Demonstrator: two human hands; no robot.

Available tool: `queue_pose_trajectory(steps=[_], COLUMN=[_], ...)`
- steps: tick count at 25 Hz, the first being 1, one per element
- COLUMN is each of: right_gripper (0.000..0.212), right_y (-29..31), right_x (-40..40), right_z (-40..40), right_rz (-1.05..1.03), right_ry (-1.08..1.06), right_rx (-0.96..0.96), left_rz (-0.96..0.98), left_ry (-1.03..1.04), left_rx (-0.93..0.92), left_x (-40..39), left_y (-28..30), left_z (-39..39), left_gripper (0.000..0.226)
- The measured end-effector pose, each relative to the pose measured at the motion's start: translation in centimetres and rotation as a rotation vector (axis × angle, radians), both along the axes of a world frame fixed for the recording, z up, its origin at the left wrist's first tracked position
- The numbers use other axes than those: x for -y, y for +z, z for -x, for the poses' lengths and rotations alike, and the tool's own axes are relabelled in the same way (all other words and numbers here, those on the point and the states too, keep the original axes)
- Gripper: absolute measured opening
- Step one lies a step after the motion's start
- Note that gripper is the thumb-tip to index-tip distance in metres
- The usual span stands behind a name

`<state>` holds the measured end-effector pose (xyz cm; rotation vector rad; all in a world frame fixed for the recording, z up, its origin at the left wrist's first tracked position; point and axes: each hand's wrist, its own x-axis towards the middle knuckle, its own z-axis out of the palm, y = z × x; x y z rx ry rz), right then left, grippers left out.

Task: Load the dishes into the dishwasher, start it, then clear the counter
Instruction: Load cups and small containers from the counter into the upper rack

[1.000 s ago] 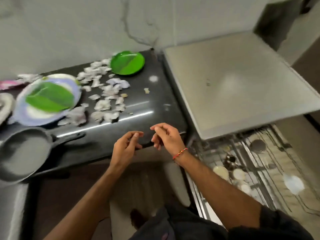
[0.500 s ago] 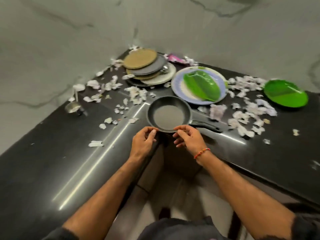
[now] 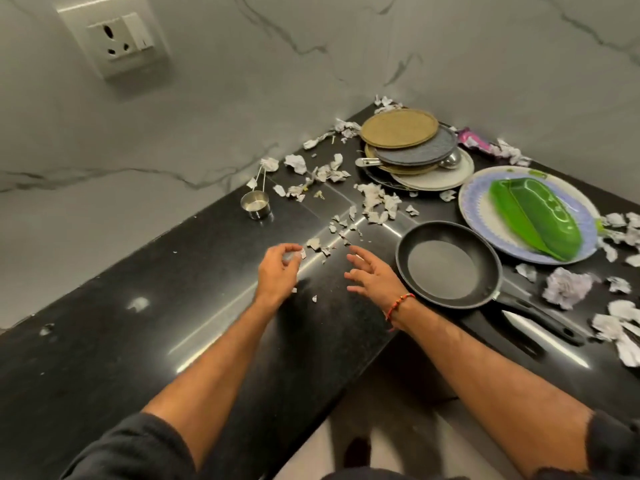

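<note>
While half a second ago both hands met at the near rim of the frying pan, the head view now shows them shifted left of it over the black table, which suggests the person has turned to clearing scraps although the dishes are not yet loaded. The left hand curls its fingers round a paper scrap near the table's inner front edge; its grip appears clenched on that piece. The right hand, just beside the pan, has its fingers spread and released, holding nothing. Counted: one frying pan, one steel measuring cup by the left wall, one stack of plates in the back corner, roughly five deep, one blue-rimmed plate bearing a green leaf-shaped dish, and dozens of torn scraps strewn across the table. The dishwasher is out of view.
</note>
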<state>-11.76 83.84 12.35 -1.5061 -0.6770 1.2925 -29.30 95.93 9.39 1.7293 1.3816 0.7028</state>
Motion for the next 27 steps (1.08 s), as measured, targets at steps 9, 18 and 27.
queue_pose_trajectory(steps=[9,18,27], right_gripper=[0.055,0.04,0.043], right_y=[-0.2,-0.2,0.6], right_x=[-4.3,-0.1,12.1], right_z=[0.7,-2.7,-6.4], right_rz=[0.015,-0.04,-0.234], right_ry=[0.029,0.063,-0.137], right_rx=[-0.019,0.205,0.603], left_rz=[0.015,-0.111,0.381], left_ry=[0.001,0.037,-0.353], left_rx=[-0.589,-0.218,0.147], left_x=[-15.0,-10.8,7.4], left_y=[-0.3,0.9,6.4], left_z=[0.7,-2.9,-12.4], left_gripper=[0.072,0.031,0.059])
